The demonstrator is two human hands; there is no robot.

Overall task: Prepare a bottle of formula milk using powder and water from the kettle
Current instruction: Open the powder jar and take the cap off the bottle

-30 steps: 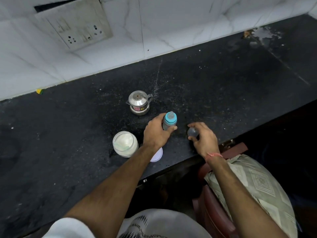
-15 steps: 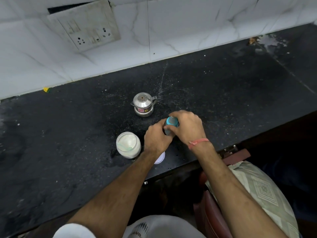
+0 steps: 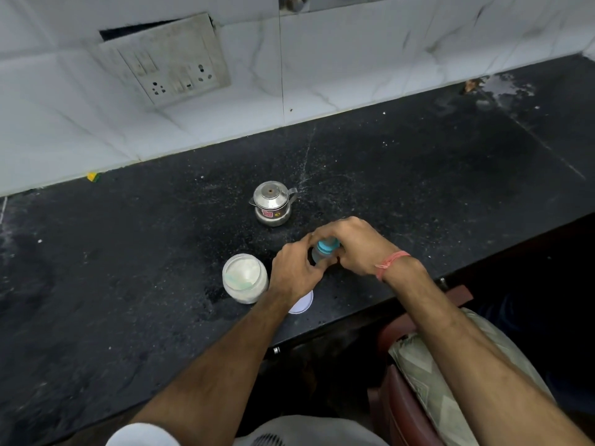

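Observation:
A small baby bottle point(image 3: 323, 252) with a teal collar stands on the black counter point(image 3: 128, 252) near its front edge. My left hand point(image 3: 294, 273) grips the bottle's body from the left. My right hand point(image 3: 352, 244) is closed over the bottle's top, hiding the teat and any cap. An open glass jar of white powder point(image 3: 245, 278) stands just left of my left hand. The jar's white lid point(image 3: 302, 304) lies flat, partly under my left wrist. A small steel kettle point(image 3: 272, 204) with its lid on sits behind the bottle.
A white tiled wall with a socket plate point(image 3: 174, 66) rises behind the counter. A dark red chair with a patterned cushion point(image 3: 428, 358) sits below the counter's front edge at right. A small yellow scrap point(image 3: 93, 177) lies at the wall on the left.
My right hand picked a clear cap off the counter at the right, moved left and closed over the bottle's top. My left hand kept holding the bottle.

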